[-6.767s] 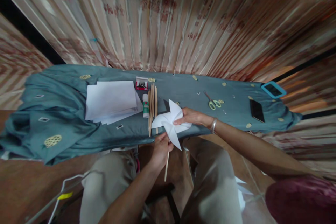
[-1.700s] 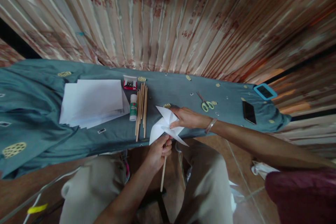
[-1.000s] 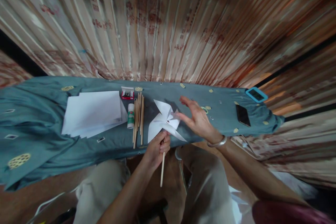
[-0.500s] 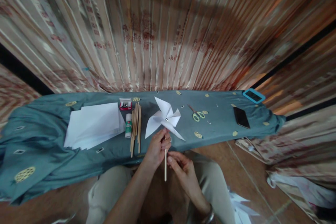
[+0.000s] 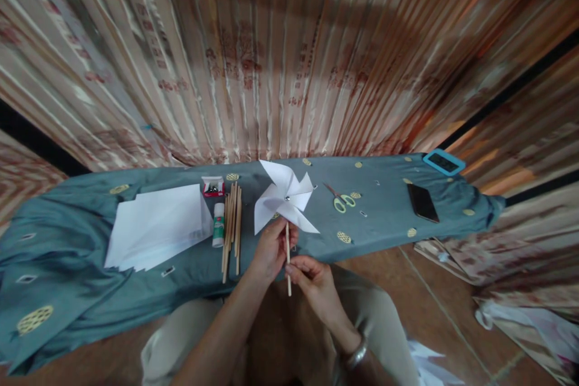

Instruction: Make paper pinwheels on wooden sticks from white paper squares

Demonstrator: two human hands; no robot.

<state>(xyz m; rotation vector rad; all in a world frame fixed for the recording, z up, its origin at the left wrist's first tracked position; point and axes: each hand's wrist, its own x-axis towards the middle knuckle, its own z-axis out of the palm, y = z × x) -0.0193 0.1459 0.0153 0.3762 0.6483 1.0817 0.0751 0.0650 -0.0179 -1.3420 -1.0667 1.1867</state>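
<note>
A white paper pinwheel (image 5: 289,200) with a small metal pin at its centre stands upright on a thin wooden stick, its blades facing me. My left hand (image 5: 272,247) is closed around the upper stick, just under the blades. Lower down, my right hand (image 5: 314,286) pinches the same stick between thumb and fingertips, and the stick's end pokes out below. To the left lie a bundle of wooden sticks (image 5: 232,223), a glue stick (image 5: 218,225) and a small open box of pins (image 5: 213,186). Scissors (image 5: 340,199) with green handles rest to the right.
A stack of white paper (image 5: 158,223) lies on the left of the cloth-covered table (image 5: 380,223). Toward the right end are a black phone (image 5: 423,202) and a blue-framed device (image 5: 444,162). White folded paper (image 5: 427,365) sits low beside my right knee. Curtains hang behind.
My right hand has closed in on the lower stick and now pinches it. The pinwheel has risen slightly, and its blades have turned a little. My view has shifted slightly.
</note>
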